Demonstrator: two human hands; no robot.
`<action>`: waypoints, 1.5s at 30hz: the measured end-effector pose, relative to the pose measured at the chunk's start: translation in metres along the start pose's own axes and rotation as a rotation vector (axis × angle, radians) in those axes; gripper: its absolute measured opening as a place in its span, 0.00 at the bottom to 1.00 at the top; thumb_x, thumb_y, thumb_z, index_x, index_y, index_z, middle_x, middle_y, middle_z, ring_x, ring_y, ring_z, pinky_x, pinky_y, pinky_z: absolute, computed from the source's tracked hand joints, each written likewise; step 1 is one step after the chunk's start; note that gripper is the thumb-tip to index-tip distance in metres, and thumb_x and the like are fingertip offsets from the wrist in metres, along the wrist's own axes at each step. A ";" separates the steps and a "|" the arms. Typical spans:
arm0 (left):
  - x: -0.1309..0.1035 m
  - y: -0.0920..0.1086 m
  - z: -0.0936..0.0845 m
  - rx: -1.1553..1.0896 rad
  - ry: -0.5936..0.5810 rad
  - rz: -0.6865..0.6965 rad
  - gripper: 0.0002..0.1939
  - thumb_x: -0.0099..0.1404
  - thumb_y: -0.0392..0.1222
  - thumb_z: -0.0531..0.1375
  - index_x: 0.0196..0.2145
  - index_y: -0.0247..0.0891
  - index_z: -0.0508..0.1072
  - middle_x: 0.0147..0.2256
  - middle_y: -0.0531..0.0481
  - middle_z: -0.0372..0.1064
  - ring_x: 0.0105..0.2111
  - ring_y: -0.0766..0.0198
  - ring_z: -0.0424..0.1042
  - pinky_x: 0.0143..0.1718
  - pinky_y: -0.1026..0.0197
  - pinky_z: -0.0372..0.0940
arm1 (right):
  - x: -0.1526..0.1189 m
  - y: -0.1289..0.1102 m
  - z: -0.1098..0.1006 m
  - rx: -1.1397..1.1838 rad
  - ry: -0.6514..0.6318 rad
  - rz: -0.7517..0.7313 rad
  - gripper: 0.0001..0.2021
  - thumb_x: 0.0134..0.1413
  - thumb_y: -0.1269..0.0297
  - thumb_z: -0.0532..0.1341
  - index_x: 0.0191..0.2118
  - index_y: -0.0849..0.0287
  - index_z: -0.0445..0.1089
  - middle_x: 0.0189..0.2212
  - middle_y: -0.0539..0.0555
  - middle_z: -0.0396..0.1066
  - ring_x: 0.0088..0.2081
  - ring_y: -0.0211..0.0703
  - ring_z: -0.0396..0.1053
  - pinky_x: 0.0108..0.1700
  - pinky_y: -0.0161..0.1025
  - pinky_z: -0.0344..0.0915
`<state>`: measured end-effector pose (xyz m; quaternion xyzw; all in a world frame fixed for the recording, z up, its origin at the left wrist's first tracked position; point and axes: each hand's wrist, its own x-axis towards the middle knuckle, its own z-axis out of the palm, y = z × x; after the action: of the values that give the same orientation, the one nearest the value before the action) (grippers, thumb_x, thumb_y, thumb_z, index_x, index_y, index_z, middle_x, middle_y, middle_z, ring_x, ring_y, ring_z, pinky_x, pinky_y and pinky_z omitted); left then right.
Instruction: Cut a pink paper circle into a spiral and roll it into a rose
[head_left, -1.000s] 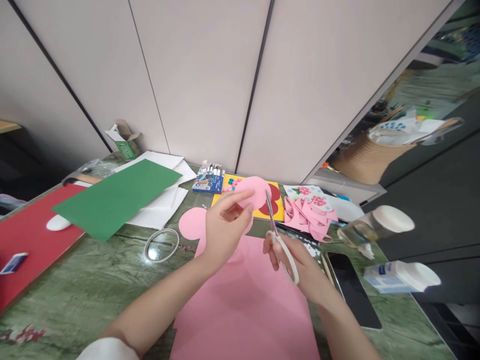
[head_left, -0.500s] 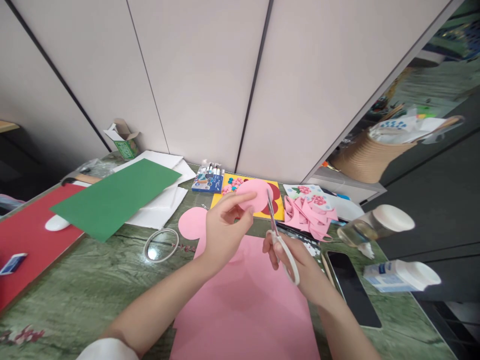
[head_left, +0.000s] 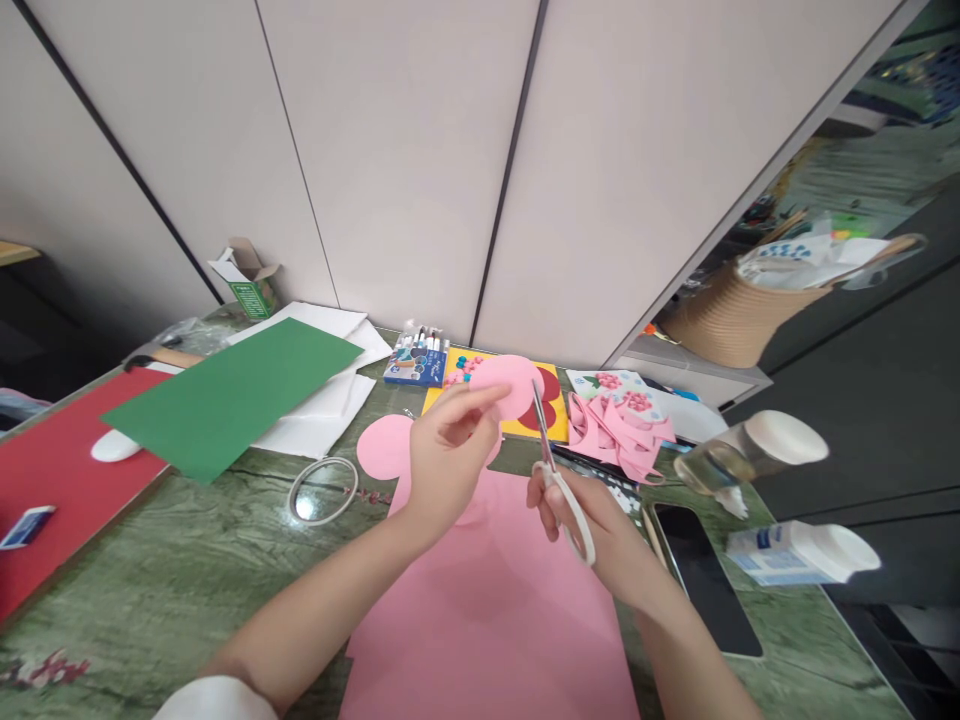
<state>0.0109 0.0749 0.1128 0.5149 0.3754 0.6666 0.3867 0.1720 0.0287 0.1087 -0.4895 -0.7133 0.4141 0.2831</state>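
Note:
Between the thumb and fingers of my left hand (head_left: pixel 454 450) is a round pink paper circle (head_left: pixel 517 375), raised above the table. My right hand (head_left: pixel 585 510) is closed around the white handles of a pair of scissors (head_left: pixel 543 430). The blades point up and meet the circle's right edge. Below both hands lies a large pink sheet of paper (head_left: pixel 495 600). A second pink circle (head_left: pixel 384 447) rests flat to the left of my left hand, partly covered by it. Behind the held circle is a yellow sheet (head_left: pixel 559 425) with dark red round pieces.
Pink paper scraps (head_left: pixel 615 430) are heaped at the right, near a phone (head_left: pixel 705 575), a clear bottle (head_left: pixel 750 450) and a white bottle (head_left: pixel 802 552). On the left lie a green sheet (head_left: pixel 232 395), a red sheet (head_left: pixel 67 470) and a white ring (head_left: pixel 324 490). A marker box (head_left: pixel 415 365) stands behind.
The held pink circle has turned or shifted slightly up and left, and my left fingers have moved a little on it. The scissors stay at its right edge.

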 end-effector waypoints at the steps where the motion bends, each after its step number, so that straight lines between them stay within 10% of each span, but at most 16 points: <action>1: 0.000 -0.001 0.000 -0.012 -0.001 -0.005 0.09 0.57 0.36 0.60 0.37 0.42 0.77 0.33 0.50 0.69 0.30 0.69 0.66 0.28 0.68 0.63 | 0.000 0.000 0.000 -0.004 -0.001 0.003 0.17 0.64 0.55 0.43 0.31 0.57 0.61 0.20 0.46 0.58 0.26 0.37 0.57 0.32 0.36 0.52; 45: 0.001 -0.003 0.002 -0.056 0.029 -0.012 0.10 0.56 0.37 0.62 0.37 0.43 0.76 0.36 0.48 0.70 0.34 0.66 0.69 0.30 0.66 0.65 | -0.001 -0.003 -0.001 -0.008 0.003 0.011 0.17 0.63 0.55 0.45 0.29 0.57 0.62 0.19 0.46 0.59 0.25 0.37 0.58 0.32 0.36 0.54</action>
<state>0.0135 0.0776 0.1106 0.4921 0.3652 0.6819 0.3993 0.1723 0.0276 0.1116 -0.4951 -0.7118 0.4120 0.2802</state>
